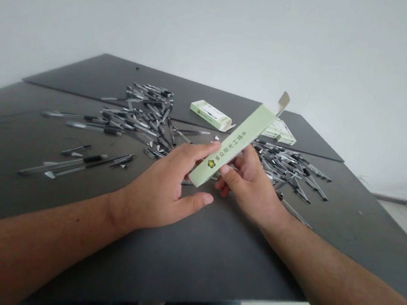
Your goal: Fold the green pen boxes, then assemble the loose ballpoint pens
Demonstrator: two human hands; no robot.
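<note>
Right hand [248, 183] pinches pale green cardboard pen box [232, 146] between hands, tilted toward 1 o'clock. Left hand [158, 181] spread, fingertips only touching box edge. Box light, thin-walled, crushable: hold long sides, away from open flap [283, 103]. Loose pens [140, 119] at 11 o'clock.

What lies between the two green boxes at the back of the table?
In the head view, the upper end of the hand-held pale green carton crosses that gap, flap raised, with dark tabletop behind.
</note>
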